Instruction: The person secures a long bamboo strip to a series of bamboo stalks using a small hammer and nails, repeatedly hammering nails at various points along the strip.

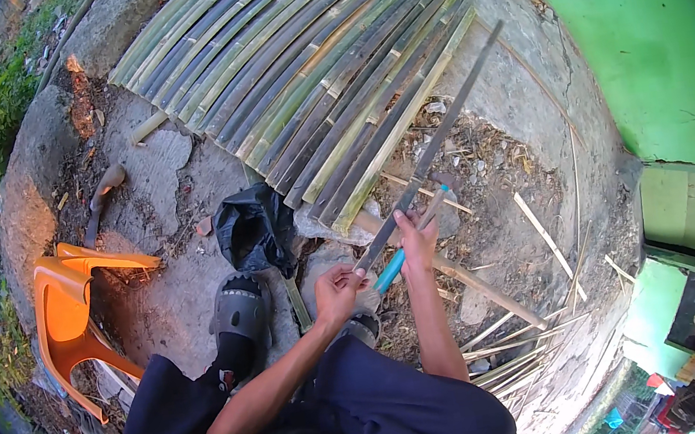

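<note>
My left hand (338, 294) pinches the lower end of a long dark slat (464, 98), which looks like split bamboo. Further up the slat, my right hand (415, 238) is closed round it together with a turquoise tool (390, 271). The tool shows on both sides of the hand, but its kind is hidden. The slat slants up and right, past the corner of a panel of bamboo slats (301, 72) laid side by side. A thicker bamboo stick (491, 290) lies below my right hand.
A black plastic bag (253, 230) lies by my shoe (242, 316). An orange plastic chair (66, 301) lies at the left, near a dark-bladed tool with a wooden handle (106, 193). Thin bamboo strips (510, 363) litter the ground at right, before a green wall (630, 17).
</note>
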Motion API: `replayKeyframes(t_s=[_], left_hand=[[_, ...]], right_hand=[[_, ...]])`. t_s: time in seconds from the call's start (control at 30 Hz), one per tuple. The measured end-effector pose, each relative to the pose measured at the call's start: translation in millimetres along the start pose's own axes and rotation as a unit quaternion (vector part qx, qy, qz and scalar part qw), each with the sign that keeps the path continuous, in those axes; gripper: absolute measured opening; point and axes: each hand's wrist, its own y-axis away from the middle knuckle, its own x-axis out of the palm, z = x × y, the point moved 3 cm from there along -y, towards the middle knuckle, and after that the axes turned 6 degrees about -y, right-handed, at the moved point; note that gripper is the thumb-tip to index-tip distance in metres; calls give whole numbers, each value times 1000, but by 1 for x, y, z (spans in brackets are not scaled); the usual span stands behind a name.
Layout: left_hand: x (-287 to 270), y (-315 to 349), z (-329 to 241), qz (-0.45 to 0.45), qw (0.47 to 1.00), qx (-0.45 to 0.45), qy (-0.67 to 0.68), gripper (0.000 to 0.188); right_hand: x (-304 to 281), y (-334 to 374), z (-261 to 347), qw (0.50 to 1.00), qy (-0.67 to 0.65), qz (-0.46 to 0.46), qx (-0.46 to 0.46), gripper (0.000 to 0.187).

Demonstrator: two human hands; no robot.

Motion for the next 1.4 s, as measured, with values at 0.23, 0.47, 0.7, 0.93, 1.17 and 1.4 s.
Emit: replayKeyframes(t_s=[0.23,0.47,0.7,0.93,1.17,1.4], left_hand=[[-1,-29,-25,-6,999,6,47,26],[17,-41,-30,8,996,-41,82,21],[5,-43,-12,-16,995,-57,76,22],[9,-53,-15,-14,995,-27,97,24],[13,-43,-17,-50,993,-6,107,25],[12,-52,-23,-75,987,3,140,24]], right_hand=[[23,-14,39,999,-5,32,-16,53],[26,-59,8,998,61,24,-13,53],[21,-48,-10,999,43,1,-2,46],[15,-69,-2,996,91,21,2,54],[26,-67,-4,993,101,61,2,54],[42,-70,5,990,118,77,-9,48]])
